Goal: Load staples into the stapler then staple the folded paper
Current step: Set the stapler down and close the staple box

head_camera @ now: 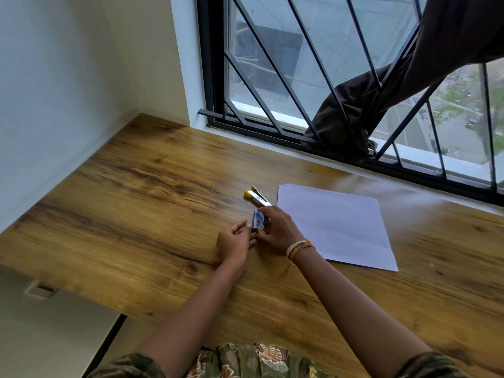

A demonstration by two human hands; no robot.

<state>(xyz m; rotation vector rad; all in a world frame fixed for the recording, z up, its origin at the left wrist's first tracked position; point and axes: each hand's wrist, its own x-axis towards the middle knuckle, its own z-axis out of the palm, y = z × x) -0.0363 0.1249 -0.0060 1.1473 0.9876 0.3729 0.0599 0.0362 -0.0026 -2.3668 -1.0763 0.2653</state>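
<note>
Both hands' fingers pinching small blue staple box [259,220] — yellow-ended stapler [256,196], flat white paper [335,225] beside

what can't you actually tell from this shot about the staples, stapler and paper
Head view only:
- Small blue box: its contents are hidden by the right hand and left hand; print too small to read.
- Stapler: too small to tell whether staples are loaded; its near end is behind the right hand.
- Paper: whether it is folded cannot be made out.
</note>
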